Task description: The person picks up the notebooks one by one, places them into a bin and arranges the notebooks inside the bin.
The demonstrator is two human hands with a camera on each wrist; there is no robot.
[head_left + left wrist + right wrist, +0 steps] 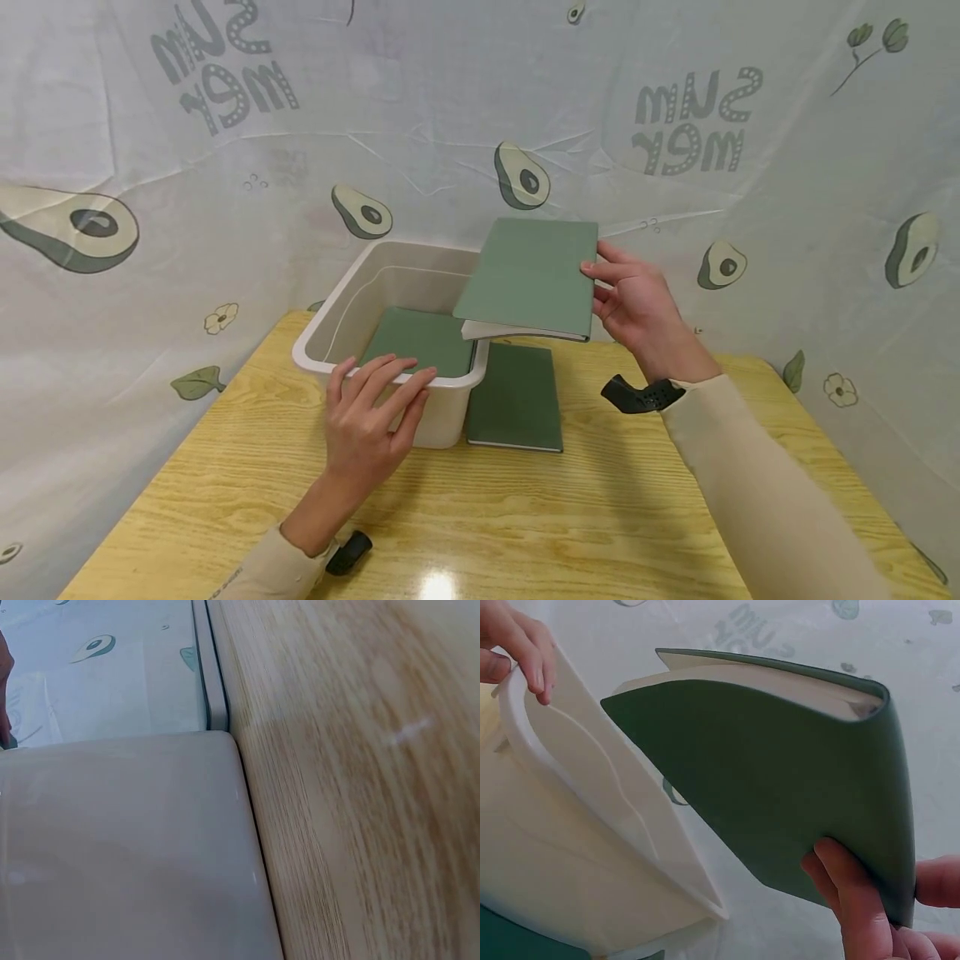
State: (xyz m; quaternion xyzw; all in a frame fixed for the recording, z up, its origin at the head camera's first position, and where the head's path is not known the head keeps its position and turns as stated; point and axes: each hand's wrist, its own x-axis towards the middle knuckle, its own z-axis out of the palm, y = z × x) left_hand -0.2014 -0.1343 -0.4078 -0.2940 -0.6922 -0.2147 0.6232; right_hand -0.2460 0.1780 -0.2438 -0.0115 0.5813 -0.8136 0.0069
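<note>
My right hand (636, 302) pinches a green notebook (534, 275) by its spine edge, thumb on top and fingers beneath. The notebook hangs in the air over the right rim of a white plastic bin (390, 254); in the right wrist view its covers part slightly and white pages show. My left hand (375, 417) rests on the bin's front rim, fingers reaching over it. Inside the bin lies another green notebook (420, 337), its front part hidden by the rim and fingers. A third green notebook (517, 400) lies flat on the table, right beside the bin.
The bin stands on a wood-grain table (510, 517). Behind and around the table hangs a pale curtain (450, 100) printed with avocados and lettering. Black straps (641, 395) sit at both wrists.
</note>
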